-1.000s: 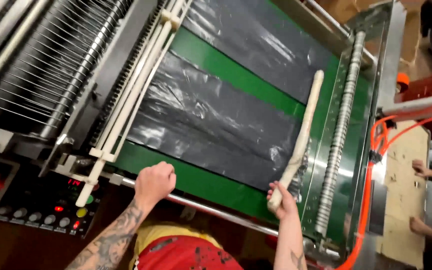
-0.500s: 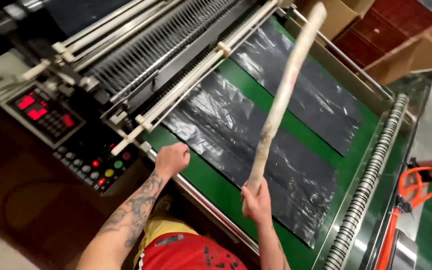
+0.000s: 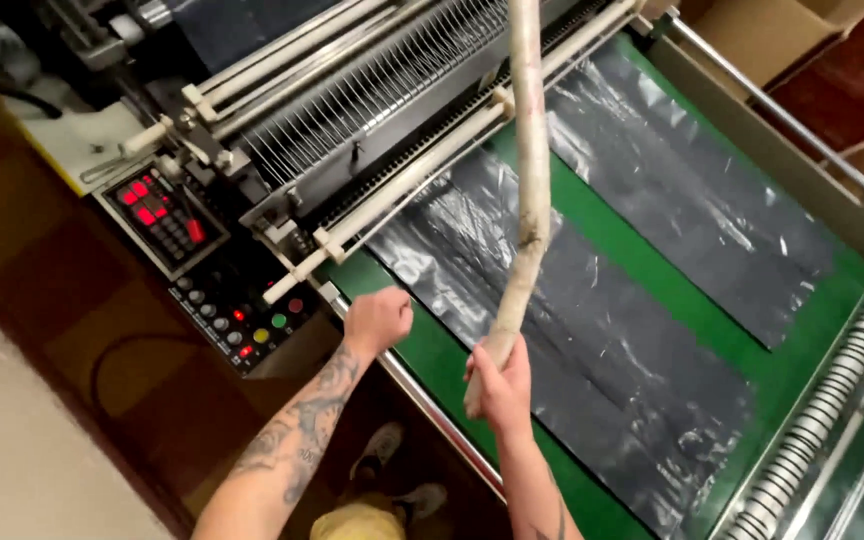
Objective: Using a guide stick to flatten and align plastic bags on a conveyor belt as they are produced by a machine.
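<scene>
Red-lit display screen (image 3: 160, 212) on control panel, left; cardboard box (image 3: 752, 30) top right.

Green flat conveyor bed (image 3: 752, 375) of the machine, running diagonally from lower left to upper right, bounded on the near side by a bright metal edge rail (image 3: 432, 405). Lying flat directly on it: two dark grey translucent plastic film sheets, side by side with a green strip between them. Nearer sheet (image 3: 592, 370), wrinkled and glossy; farther sheet (image 3: 692, 190), smoother, reaching the upper corner.
</scene>
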